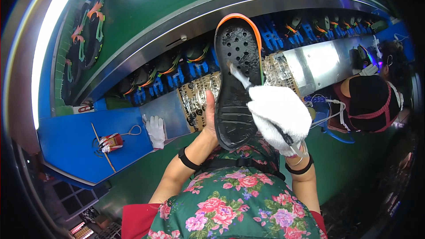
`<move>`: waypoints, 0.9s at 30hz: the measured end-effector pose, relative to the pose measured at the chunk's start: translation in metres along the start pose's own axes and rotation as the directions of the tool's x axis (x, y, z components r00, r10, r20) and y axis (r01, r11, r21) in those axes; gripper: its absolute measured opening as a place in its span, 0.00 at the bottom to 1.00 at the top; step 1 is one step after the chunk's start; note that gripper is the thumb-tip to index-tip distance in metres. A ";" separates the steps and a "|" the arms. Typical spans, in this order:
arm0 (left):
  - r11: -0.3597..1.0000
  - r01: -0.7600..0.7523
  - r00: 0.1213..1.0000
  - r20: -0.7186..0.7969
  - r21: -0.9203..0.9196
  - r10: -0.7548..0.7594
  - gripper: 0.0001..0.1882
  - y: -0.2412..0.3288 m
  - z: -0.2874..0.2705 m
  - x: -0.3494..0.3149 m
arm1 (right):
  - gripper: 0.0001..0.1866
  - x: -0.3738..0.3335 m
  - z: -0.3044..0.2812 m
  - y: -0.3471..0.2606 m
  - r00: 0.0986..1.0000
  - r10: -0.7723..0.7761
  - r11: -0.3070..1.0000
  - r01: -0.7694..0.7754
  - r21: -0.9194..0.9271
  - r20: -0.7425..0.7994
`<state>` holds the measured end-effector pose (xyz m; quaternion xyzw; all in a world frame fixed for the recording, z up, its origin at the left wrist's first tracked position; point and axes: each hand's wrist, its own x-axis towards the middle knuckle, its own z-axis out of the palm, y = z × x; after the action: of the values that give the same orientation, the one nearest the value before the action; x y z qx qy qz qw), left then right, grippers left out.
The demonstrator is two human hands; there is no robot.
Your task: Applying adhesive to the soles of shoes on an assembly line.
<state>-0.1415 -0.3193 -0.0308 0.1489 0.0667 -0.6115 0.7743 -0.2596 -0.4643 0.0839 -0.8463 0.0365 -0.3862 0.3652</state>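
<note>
So my right grip (281,117), gloved, is pinching the brush (240,78) with its tip on the sole (234,102), which is up in front of the apron (239,186), and my bare left grip (210,121) is along its left edge, fingers hidden, so I can't tell how tightly they're closed. I'd guess pressing too hard could tip the sole out of that left hand, and since it looks wet, one sloppy stroke might smear the orange rim (258,40). A drop could land it on the tabletop's cardboard (192,106), shiny side down.
</note>
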 end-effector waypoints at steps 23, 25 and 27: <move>0.991 0.023 0.975 0.223 -0.129 0.006 0.44 -0.023 -0.023 -0.006 | 0.20 -0.019 0.023 0.011 0.994 0.080 0.995 -0.084 0.061 0.070; 0.995 0.036 0.983 0.182 -0.096 -0.019 0.44 -0.016 -0.022 -0.004 | 0.15 -0.018 0.021 0.010 0.983 0.183 0.970 -0.182 0.161 0.014; 0.990 0.020 0.999 -0.043 0.138 -0.014 0.48 -0.011 -0.022 -0.006 | 0.11 0.001 0.009 0.008 0.989 0.114 0.989 -0.105 0.102 -0.090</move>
<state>-0.1519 -0.3097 -0.0513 0.2144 0.0414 -0.6179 0.7553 -0.2505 -0.4653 0.0750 -0.8049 0.0815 -0.4068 0.4243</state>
